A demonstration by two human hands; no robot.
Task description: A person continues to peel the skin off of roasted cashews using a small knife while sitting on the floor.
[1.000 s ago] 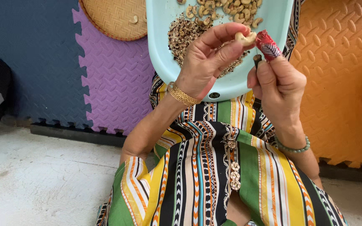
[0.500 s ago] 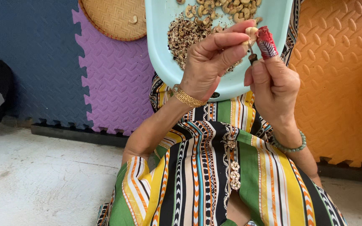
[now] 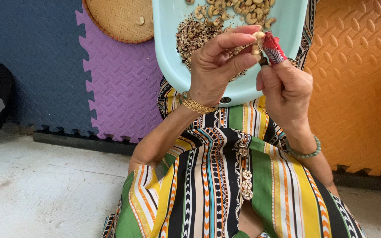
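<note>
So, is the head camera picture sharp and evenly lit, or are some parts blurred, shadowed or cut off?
In the head view, light is soft and even, without glare; the left hand, the right hand and the red-wrapped small tool look sharp; the pale cashew nut is partly hidden by fingers; the light blue plastic tray and round woven basket are cut off at the top edge.

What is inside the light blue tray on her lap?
The light blue tray holds peeled cashew nuts and a pile of brownish skins. Both hands cover its middle, so anything lying there is hidden.
</note>
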